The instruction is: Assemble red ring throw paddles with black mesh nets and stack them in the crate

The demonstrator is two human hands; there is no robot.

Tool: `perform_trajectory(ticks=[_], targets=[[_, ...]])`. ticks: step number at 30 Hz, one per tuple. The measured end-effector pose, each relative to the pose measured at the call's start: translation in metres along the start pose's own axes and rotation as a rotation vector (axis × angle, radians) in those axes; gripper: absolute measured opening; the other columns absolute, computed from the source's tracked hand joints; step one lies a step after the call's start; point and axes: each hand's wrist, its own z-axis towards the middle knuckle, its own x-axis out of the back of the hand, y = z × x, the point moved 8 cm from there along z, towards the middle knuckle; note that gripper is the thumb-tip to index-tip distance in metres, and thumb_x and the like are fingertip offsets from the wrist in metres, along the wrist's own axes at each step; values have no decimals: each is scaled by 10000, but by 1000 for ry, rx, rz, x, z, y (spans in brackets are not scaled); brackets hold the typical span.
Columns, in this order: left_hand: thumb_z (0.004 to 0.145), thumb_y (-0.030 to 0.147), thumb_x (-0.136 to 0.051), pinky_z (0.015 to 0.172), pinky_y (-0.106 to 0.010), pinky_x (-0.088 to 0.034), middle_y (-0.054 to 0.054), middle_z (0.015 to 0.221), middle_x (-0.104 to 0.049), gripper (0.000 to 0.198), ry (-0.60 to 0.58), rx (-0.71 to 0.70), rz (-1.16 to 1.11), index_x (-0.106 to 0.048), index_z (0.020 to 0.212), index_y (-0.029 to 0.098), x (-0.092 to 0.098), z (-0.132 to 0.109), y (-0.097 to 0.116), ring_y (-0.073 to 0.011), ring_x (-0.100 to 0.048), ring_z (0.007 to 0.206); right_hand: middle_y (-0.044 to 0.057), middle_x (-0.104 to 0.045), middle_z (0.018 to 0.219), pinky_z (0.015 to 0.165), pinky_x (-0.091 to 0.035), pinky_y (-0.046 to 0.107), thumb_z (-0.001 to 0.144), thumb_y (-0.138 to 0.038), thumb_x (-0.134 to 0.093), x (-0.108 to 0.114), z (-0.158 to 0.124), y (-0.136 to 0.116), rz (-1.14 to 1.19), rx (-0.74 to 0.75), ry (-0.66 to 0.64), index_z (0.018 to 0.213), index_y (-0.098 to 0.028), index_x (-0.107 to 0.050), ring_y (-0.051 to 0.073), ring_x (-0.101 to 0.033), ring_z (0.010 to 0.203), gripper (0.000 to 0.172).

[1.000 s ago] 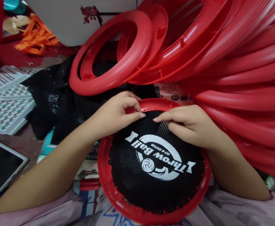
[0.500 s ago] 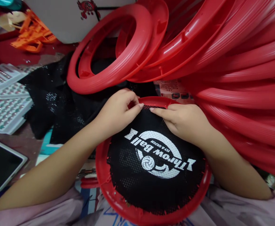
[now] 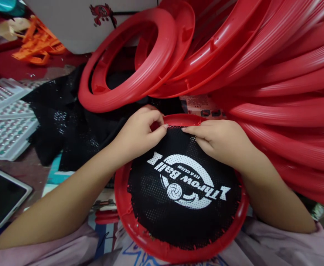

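Observation:
A red plastic ring rests on my lap, with a black mesh disc printed "Throw Ball" in white stretched over it. My left hand is closed, pinching the mesh's far edge against the rim with thumb and forefinger. My right hand lies just to its right, fingers pressed together on the same far edge of the mesh. The two sets of fingertips are a short gap apart at the top of the ring.
A large stack of red rings leans at the right and back, and one loose red ring stands behind my hands. Black mesh pieces lie at left. Clear trays of beads, a tablet and orange plastic parts sit farther left.
Both hands have moved up from the mesh's printed area to its far edge at the rim. The right fingertips then shifted slightly to the right along the edge.

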Motion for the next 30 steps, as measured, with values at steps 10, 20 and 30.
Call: perform_trajectory(ticks=[10,20,30], targets=[[905,260,-460,988,-468,-440,-126,1308,-600,360,-110,-187,134,-539,1244,167,-13,-7,15,-276,-562,1216,60,-634,715,574,-375,269,918,-183,-419,6,1,3,92,123,313,1024,-200,-773,165,-565,644,370],[892,307,-446,968,-493,-410,-97,1273,-618,375,-220,-136,185,-559,1238,216,-16,-6,14,-304,-576,1154,39,-538,698,586,-328,263,966,-210,-397,-5,10,9,2,88,328,1000,-197,-769,149,-441,642,374],[892,299,-408,989,-547,-401,-103,1380,-551,433,-264,-106,216,-565,1289,227,-19,-4,13,-329,-544,1196,52,-560,713,597,-329,267,969,-199,-390,-7,15,7,-63,81,328,978,-174,-769,158,-450,663,380]])
